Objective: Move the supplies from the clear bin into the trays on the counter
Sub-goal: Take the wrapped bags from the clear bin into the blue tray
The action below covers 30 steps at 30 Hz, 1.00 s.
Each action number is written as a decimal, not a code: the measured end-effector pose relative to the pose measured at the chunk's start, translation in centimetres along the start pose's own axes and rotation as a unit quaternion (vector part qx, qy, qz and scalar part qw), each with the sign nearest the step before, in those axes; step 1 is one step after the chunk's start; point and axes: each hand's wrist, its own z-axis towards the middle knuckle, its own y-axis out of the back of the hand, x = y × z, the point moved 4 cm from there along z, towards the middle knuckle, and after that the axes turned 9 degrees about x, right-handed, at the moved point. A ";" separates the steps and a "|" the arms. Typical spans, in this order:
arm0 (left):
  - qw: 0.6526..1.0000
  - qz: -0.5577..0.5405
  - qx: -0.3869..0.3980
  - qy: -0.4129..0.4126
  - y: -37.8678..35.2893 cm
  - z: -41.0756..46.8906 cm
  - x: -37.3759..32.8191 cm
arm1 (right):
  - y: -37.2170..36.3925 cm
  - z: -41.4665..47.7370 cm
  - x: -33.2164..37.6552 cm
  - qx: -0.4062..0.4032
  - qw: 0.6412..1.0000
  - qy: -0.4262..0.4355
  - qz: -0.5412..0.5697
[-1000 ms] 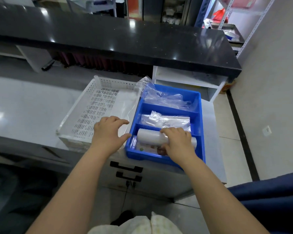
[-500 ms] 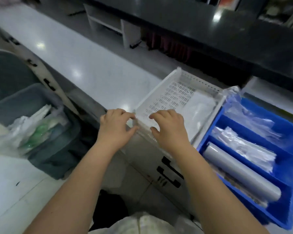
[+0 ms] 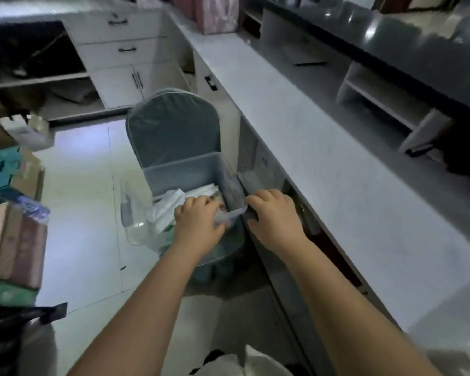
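You've got 1 view only: head cam, looking forward and steeply down, close over both forearms. It faces the bin (image 3: 190,180) on the chair (image 3: 171,126), with the counter (image 3: 323,164) running up the right side. Nothing shared.

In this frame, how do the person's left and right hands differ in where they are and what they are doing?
The left hand reaches into the clear bin, among white packets; the right hand stays outside, at its near corner by the counter. The left hand curls downward; the right hand's fingers pinch the rim. Both are bare, palms down.
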 end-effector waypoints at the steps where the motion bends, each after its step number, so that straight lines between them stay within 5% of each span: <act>1: 1.000 -0.007 0.007 0.019 -0.1 1.0 2.0 | -0.6 2.1 0.6 0.004 1.000 0.005 0.008; 10: 0.979 -0.078 0.060 0.178 -5.5 8.8 16.6 | -8.0 18.5 1.8 0.071 0.995 0.056 0.049; 16: 0.947 -0.101 0.120 0.281 -10.5 14.0 22.5 | -16.9 27.6 1.2 0.188 0.971 0.092 0.112; 23: 0.918 -0.116 0.214 0.312 -16.8 18.0 27.4 | -27.4 34.8 1.7 0.312 0.934 0.117 0.131; 30: 0.907 -0.113 0.285 0.288 -26.5 22.9 32.0 | -37.3 40.9 3.6 0.331 0.929 0.126 0.105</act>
